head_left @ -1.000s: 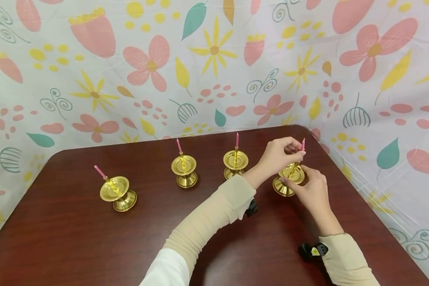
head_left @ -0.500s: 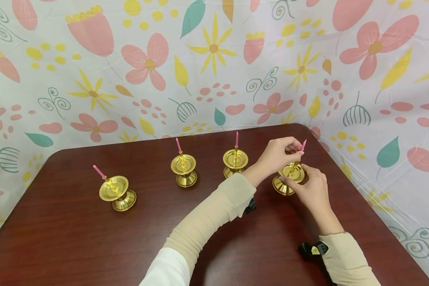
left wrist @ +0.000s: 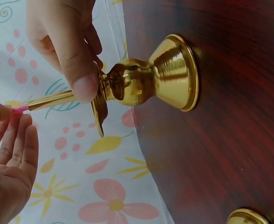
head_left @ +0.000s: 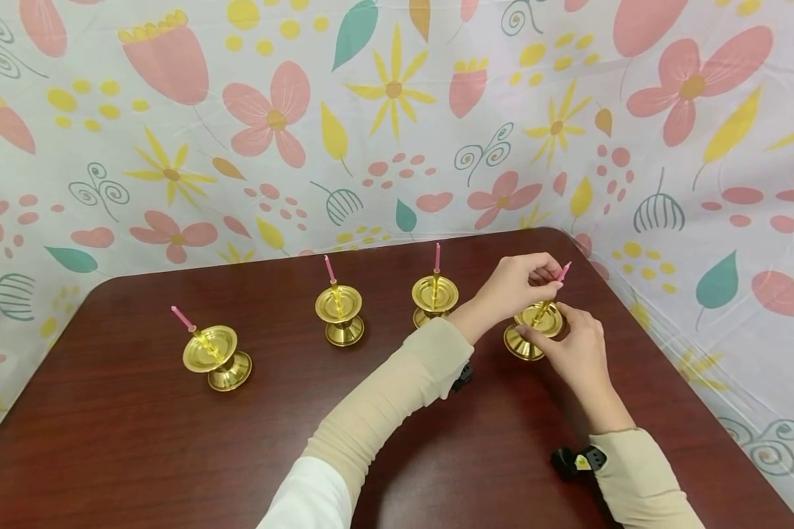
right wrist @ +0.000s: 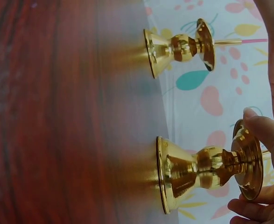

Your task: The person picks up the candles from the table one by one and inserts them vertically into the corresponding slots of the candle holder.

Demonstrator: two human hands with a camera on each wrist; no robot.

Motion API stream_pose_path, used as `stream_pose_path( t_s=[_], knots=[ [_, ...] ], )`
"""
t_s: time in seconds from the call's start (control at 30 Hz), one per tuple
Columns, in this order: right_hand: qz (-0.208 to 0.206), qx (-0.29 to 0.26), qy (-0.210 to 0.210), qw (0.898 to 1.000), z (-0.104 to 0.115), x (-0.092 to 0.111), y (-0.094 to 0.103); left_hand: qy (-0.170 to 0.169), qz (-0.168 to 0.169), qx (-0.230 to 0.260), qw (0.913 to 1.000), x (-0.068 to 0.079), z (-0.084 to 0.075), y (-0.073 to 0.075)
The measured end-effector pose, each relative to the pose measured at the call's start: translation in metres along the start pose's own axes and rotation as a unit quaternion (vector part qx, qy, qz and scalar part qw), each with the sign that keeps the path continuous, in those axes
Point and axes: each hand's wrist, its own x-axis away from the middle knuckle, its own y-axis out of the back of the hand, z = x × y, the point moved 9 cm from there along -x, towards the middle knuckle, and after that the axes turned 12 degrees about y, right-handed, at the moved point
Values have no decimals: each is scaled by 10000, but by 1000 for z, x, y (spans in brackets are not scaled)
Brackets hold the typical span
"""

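At the right of the table, a gold candlestick (head_left: 524, 348) with a wide dish stands upright on its base. My left hand (head_left: 511, 289) pinches a pink candle (head_left: 565, 271) between thumb and fingertips, just above the candlestick's stem tube (left wrist: 52, 99). In the left wrist view the candle's lower end meets the mouth of that tube; how deep it sits is hidden. With thumb and fingers on opposite sides, my right hand (head_left: 578, 351) grips the dish rim (right wrist: 252, 179). In the head view the candle leans to the right.
Three more gold candlesticks, each with a pink candle, stand at the left (head_left: 229, 371), the middle (head_left: 344, 330) and beside my left forearm (head_left: 434, 295). A floral cloth (head_left: 397, 184) hangs behind and right of the brown table (head_left: 139, 455).
The pink candle in my left fingers has tipped from nearly upright toward the right. Both hands stay in almost the same place, the right one still on the dish.
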Motion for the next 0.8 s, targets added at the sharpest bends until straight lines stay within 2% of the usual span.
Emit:
stream_pose_path(
  t_s=[0.33,0.67,0.8],
  knots=[
    [-6,27,55,10000,2,0,0,8,-89,-20,10000,1,5,4],
    [-17,-5,77,10000,2,0,0,-232,132,-695,9972,0,-5,1],
    [-67,-32,101,9999,3,0,0,-245,210,-777,9965,-2,-7,0]
  ],
)
